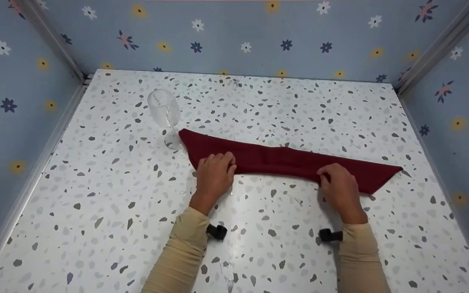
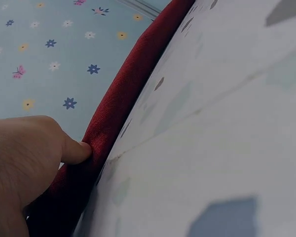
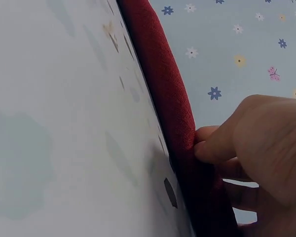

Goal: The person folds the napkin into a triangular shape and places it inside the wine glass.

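Observation:
A dark red cloth napkin (image 1: pixel 275 158) lies folded into a long strip with slanted ends, crossing the middle of the table. My left hand (image 1: pixel 213 176) grips its near edge toward the left end, fingers bent over the cloth. In the left wrist view the thumb (image 2: pixel 78 151) presses against the rolled edge of the fabric. Toward the right end, my right hand (image 1: pixel 341 190) pinches the same near edge. The right wrist view shows thumb and forefinger together on the red cloth (image 3: pixel 170 94), with the other fingers curled behind.
A clear stemmed wine glass (image 1: pixel 165 112) stands upright just beyond the napkin's left tip, its foot close to the cloth. The speckled white table (image 1: pixel 108 244) is bounded by blue floral panels (image 1: pixel 234 32) at the back and both sides.

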{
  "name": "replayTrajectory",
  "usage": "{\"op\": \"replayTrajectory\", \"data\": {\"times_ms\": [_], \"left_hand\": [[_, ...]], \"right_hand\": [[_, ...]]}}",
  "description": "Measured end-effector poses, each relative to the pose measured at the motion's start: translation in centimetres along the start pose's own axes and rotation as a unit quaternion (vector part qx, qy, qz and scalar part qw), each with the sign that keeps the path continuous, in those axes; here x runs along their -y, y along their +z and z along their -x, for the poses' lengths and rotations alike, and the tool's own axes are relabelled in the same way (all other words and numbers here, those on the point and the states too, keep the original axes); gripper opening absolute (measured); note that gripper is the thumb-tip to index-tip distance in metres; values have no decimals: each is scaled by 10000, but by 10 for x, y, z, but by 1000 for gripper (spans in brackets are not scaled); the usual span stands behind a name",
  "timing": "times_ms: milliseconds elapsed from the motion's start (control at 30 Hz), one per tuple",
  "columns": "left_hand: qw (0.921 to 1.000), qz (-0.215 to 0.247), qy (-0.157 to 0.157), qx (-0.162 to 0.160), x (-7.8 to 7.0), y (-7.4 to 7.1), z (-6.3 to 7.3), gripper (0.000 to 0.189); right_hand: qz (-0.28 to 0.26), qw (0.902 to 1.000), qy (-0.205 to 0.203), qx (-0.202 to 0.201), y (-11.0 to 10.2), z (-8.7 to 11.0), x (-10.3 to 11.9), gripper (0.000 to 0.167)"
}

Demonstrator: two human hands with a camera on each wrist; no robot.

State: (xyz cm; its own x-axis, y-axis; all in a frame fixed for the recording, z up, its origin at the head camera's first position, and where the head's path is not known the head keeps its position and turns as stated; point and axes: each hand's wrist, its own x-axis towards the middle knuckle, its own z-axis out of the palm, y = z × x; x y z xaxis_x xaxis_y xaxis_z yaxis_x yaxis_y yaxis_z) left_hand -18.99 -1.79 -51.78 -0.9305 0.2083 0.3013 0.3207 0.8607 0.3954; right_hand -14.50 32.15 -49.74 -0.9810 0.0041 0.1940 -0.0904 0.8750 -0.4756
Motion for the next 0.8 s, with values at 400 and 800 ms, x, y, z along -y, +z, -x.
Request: {"op": "replayTrajectory", "data": {"times_ms": [400,800], "left_hand": [[9974,-453,454,-328,-23,-4,-10,11],[9942,-98,1065,-51,-61,16,-14,10]], "right_hand": [[370,9968,-694,-125,2,3,13,16],[484,9965,-671,-83,5,2,19,15]]}}
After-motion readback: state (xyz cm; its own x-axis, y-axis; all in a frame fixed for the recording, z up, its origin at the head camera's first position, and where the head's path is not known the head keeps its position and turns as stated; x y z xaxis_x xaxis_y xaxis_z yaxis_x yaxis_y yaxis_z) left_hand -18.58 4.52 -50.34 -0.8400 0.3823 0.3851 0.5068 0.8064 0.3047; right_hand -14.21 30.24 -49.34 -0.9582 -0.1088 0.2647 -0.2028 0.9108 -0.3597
